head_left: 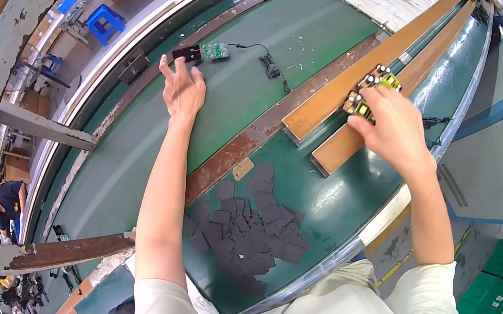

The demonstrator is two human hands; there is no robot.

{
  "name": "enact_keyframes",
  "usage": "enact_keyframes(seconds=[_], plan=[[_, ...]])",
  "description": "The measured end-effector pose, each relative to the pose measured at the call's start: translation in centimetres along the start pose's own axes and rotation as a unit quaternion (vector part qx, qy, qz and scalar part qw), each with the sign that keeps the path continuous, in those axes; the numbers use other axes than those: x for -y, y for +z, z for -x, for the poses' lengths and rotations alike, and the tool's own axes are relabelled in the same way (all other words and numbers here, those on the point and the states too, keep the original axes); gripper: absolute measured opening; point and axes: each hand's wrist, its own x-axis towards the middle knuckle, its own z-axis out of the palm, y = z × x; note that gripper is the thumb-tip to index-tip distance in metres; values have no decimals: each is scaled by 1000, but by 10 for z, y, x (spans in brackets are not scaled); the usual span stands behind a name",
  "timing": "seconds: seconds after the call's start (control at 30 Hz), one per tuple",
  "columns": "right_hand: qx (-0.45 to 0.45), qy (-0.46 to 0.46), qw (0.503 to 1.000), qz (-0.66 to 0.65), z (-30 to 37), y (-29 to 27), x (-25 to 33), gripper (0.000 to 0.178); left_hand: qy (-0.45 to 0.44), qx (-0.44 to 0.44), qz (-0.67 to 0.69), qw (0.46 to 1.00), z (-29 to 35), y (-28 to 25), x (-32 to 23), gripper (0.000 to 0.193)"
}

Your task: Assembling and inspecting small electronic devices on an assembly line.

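Observation:
My left hand (184, 89) reaches over the green belt with its fingers spread. Its fingertips are at a small black plastic case (187, 53); whether they press on it I cannot tell. Beside the case lies a green circuit board (215, 51), with a black cable (270, 66) trailing off to its right. On the right, my right hand (395, 124) is closed on a circuit board (362, 104) crowded with yellow and black components, over the two brown rails. The fingers partly cover it, and more components show beyond them.
Two long brown rails (334, 108) run away from me on the green worktop. Nearer lies a loose pile of black square pieces (253, 224). A rusty metal strip (233, 147) divides belt from worktop. Green boxes (487, 306) stand at lower right; another person (7, 205) is at far left.

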Motion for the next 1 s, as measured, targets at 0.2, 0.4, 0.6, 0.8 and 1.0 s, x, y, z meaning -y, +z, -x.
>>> enact_keyframes(seconds=[0.2,0.4,0.6,0.8,1.0], plan=[[114,-81,985,-99,-10,15,57,31,-58,28,54,996,-3,10,-8,31],[181,-252,940,-139,-17,101,153,14,-57,-91,157,982,-7,27,43,26],[270,-266,915,-136,-34,115,163,13,-152,-26,277,948,4,25,64,29],[182,-206,907,-320,-45,133,130,17,-288,26,528,798,20,-10,58,28],[38,-130,907,-399,-61,101,111,12,-296,184,658,668,29,-53,-5,47]])
